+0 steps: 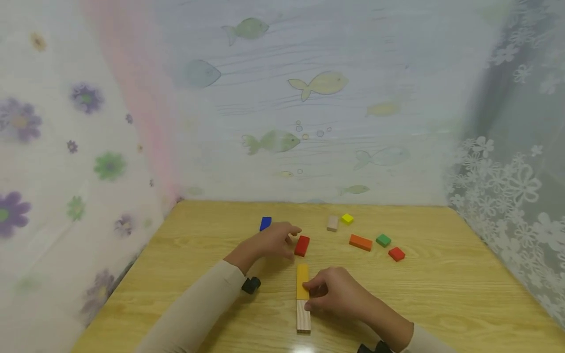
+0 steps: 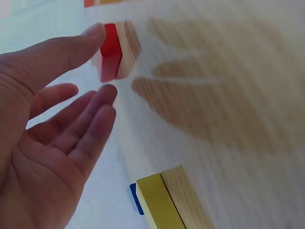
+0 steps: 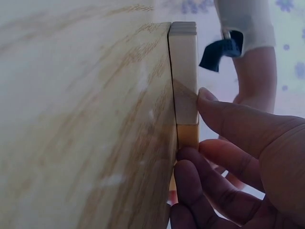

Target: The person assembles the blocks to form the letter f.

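A yellow-orange block [image 1: 302,277] and a pale wood block [image 1: 303,321] lie end to end on the table. My right hand [image 1: 337,294] touches this row from its right side. Its thumb rests at the edge of the pale block [image 3: 185,90], while the other fingers lie against the yellow-orange one [image 3: 188,135]. Farther off, my left hand [image 1: 273,240] hovers beside a red block [image 1: 302,246], its thumb and fingers spread apart. In the left wrist view, the thumb tip overlaps the red block [image 2: 111,52]. A blue block [image 1: 266,223] is partly covered by the left hand.
Toward the back right of the wooden table [image 1: 441,294] lie a pale block [image 1: 332,223], a yellow block [image 1: 347,218], an orange block [image 1: 360,242], a green block [image 1: 383,240] and another red block [image 1: 397,254]. Patterned curtains [image 1: 309,113] surround the table.
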Motion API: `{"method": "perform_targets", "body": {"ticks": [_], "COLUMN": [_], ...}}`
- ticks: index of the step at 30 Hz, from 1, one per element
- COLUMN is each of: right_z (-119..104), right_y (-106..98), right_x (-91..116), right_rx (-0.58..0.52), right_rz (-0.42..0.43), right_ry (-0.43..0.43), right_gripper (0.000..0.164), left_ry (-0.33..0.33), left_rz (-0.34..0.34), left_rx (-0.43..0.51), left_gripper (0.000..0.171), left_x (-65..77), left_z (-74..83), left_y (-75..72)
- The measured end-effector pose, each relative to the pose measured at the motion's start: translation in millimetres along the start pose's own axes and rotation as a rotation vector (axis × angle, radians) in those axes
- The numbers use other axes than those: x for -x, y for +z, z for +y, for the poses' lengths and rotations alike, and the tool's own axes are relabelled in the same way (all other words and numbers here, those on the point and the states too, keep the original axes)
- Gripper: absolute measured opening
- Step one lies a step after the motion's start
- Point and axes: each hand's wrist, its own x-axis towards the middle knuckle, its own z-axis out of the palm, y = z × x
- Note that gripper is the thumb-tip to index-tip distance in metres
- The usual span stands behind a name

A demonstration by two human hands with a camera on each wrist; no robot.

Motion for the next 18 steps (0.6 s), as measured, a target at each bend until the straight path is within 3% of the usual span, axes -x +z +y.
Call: {"method": "perform_targets", "body": {"ticks": [5,9,18], "right_z": [0,1,0], "right_y": [0,0,0], "right_x": [0,0,1], "right_rx": [-0.003,-0.004,-0.003], "right_rz": [0.001,0.004,0.006], "right_ry": [-0.005,-0.006,0.000], "right_gripper": [0.042,0.041,0.041], "left_ry": [-0.057,-0.095,-0.087], "left_rz": [-0.030,-0.036,-0.072], "left_rx": [0.103,0.115,0.168], "left_gripper": [0.083,0.084,0.076], "left_x": [-10.6,-18.5,-30.0], "left_z": [-3.7,-7.5,-19.8], "left_y": [-3.7,-6.2,-7.9]}}
